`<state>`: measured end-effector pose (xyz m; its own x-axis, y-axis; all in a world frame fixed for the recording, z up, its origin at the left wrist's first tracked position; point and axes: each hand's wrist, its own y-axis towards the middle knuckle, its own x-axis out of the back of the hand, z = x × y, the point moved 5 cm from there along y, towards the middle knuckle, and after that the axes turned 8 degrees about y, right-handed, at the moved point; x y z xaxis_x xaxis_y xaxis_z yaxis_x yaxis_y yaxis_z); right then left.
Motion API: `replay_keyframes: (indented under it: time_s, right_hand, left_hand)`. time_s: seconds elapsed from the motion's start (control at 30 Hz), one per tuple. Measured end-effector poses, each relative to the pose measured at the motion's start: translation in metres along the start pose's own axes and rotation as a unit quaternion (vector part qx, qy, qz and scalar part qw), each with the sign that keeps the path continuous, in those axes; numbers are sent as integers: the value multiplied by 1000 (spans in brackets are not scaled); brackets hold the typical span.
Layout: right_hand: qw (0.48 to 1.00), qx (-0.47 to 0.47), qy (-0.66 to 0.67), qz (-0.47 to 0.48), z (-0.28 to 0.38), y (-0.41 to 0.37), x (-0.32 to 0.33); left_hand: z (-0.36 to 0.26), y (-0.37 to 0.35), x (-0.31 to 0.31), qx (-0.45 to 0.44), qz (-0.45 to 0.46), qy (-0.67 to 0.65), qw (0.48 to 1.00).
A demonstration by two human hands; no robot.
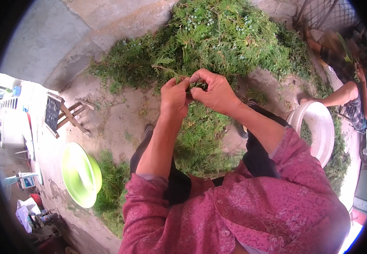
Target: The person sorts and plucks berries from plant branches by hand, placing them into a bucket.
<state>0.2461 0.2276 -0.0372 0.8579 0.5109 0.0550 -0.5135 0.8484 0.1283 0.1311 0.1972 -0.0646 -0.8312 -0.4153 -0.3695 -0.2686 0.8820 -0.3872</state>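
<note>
My left hand (174, 97) and my right hand (214, 91) meet in front of me, fingertips pinched together on a small green sprig (198, 85). Behind them lies a large heap of green cypress-like branches (217, 38) with pale berries, spread over the concrete ground. More loose cuttings (200, 139) lie between my knees below the hands. My sleeves are dark pink and patterned.
A lime-green basin (81, 174) stands at the left beside more greenery. A white bucket (319, 127) is at the right, where another person's arm (340, 95) reaches in. A small wooden stool (63, 114) lies at the left. Clutter fills the bottom left corner.
</note>
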Motion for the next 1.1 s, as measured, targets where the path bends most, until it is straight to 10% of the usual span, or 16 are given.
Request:
replay_keyframes:
  time_s: [0.33, 0.4, 0.6, 1.1]
  right_hand:
    - [997, 42, -65, 6, 14, 0, -4]
    - [977, -152, 148, 38, 4, 0, -6]
    - [912, -290, 291, -13, -3, 0, -2]
    - [936, -277, 215, -33, -25, 0, -8]
  left_hand:
    - [-2, -1, 3, -9, -37, 5, 999]
    - [-3, -1, 3, -13, -32, 17, 999]
    - [-9, -6, 1, -70, -46, 66, 994]
    - [-9, -5, 2, -97, -53, 101, 989]
